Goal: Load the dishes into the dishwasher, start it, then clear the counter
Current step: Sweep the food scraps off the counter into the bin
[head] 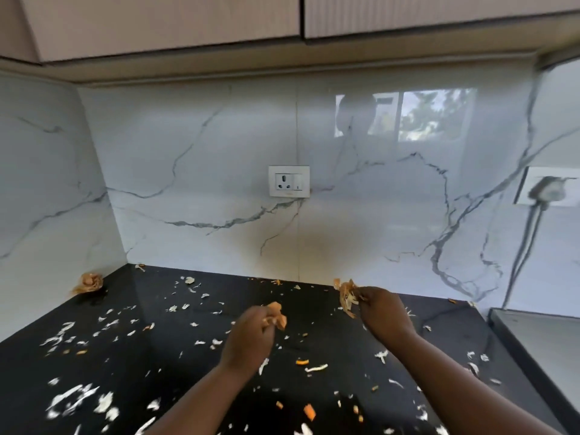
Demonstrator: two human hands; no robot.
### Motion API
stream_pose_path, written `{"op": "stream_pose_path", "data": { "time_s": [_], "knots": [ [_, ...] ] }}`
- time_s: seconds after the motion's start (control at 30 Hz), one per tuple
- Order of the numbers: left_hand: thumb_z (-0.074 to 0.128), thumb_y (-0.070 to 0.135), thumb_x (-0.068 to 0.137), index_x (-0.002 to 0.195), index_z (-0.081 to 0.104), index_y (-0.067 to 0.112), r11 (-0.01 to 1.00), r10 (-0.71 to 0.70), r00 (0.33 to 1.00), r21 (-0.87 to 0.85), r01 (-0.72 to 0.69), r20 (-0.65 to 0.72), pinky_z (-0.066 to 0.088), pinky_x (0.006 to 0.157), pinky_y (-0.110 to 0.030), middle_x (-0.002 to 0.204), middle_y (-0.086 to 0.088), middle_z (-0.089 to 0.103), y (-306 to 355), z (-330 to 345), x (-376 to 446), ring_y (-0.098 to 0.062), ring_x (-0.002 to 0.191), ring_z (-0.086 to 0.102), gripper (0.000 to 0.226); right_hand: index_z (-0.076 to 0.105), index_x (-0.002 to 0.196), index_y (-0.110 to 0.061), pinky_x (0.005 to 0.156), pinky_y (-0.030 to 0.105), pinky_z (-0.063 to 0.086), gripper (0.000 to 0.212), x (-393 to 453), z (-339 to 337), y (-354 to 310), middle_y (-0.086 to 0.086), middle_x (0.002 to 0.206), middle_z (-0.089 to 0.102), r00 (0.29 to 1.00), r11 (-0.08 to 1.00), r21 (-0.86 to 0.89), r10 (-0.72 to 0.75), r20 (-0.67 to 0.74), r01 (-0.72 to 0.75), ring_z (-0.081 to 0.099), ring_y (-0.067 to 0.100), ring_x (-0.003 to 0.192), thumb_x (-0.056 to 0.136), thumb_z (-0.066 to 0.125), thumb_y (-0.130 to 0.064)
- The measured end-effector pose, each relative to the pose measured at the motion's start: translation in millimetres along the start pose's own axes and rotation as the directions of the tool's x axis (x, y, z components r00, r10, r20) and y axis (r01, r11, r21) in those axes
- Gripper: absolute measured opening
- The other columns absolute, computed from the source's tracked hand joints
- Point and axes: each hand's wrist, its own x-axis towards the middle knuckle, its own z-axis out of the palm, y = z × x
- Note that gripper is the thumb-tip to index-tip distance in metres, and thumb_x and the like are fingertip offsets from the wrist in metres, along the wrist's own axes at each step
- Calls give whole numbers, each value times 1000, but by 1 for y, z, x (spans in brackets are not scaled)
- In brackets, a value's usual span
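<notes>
Two bare hands reach out over a black counter (131, 365) strewn with vegetable scraps. The left hand (251, 335) is curled around a bunch of orange-brown peel (277, 313), which sticks out past its fingertips, above the middle of the counter. The right hand (384, 312) pinches a second clump of papery peel (346, 295) between thumb and fingers, nearer the back edge of the counter and close to the wall; the clump hangs to the left of the fingers. The two hands are apart, the right one farther back than the left.

Scattered white shreds (75, 400) lie thickest at the near left of the counter, with thinner patches across the middle and along the right side. Small orange bits (309, 411) lie among them near the front. A crumpled brownish skin (89, 282), possibly onion, though the blur makes it hard to be sure, rests in the back left corner where the counter meets the wall.

Behind the counter rises a glossy white marble-patterned backsplash (194, 221) with a socket plate (289, 181) at its middle. A second socket with a plug (547, 189) and a cable hanging down sits on the right wall. Pale cabinets (169, 20) hang overhead.
</notes>
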Motion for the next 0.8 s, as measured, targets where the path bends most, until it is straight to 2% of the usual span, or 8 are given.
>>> {"op": "stream_pose_path", "data": {
  "time_s": [0.13,0.27,0.47,0.53,0.6,0.7,0.77,0.8],
  "knots": [
    [61,9,86,95,71,20,999,52,999,10,-52,-7,38,82,-4,100,12,66,-6,-41,-71,3,93,56,18,68,119,-17,82,28,45,35,-67,10,-52,10,114,70,996,995,-38,-89,31,90,65,28,101,89,51,-9],
    [60,9,87,99,70,18,998,61,998,3,-61,-2,34,79,3,102,13,65,-12,-87,-124,13,90,53,17,70,116,-19,87,29,49,37,-120,38,-102,4,113,71,980,984,51,-174,101,169,66,21,101,87,54,-5],
    [64,10,85,83,66,27,990,-134,990,-45,132,-42,35,69,-1,76,21,55,-17,-133,-207,11,78,54,17,75,102,-22,86,27,49,31,-185,92,-146,-3,103,72,893,941,115,-338,297,318,66,13,95,85,54,-7],
    [63,14,87,76,61,29,981,-194,981,-19,194,24,35,64,-4,72,17,53,-23,-133,-236,2,72,54,19,74,93,-22,82,28,51,26,-204,111,-145,-5,95,72,842,932,137,-363,399,336,65,9,87,85,53,-10],
    [59,18,90,87,68,21,967,-254,959,4,256,129,37,68,-6,84,11,60,-31,-126,-263,-3,80,57,10,73,94,-25,81,25,51,23,-221,133,-137,-7,95,71,781,931,130,-358,511,341,65,6,88,87,54,-15],
    [44,35,86,97,72,12,944,-318,906,9,329,278,47,85,-25,98,-7,67,-35,-112,-293,-17,92,62,38,72,103,-30,85,18,47,26,-242,160,-118,-12,108,68,740,927,84,-344,578,366,63,5,101,84,57,-21],
    [27,47,78,103,70,8,960,-268,908,10,280,322,48,89,-32,104,-12,67,-33,-96,-305,-25,99,62,63,74,98,-32,86,19,48,26,-253,173,-106,-15,107,67,777,922,177,-386,497,345,63,3,100,78,59,-24],
    [26,47,80,107,68,10,966,-258,911,58,253,323,47,90,-31,109,-10,66,-30,-87,-309,-25,102,60,61,75,96,-32,86,18,48,24,-260,176,-102,-19,106,66,798,916,243,-398,452,319,62,-1,98,79,61,-22]
  ]
}}
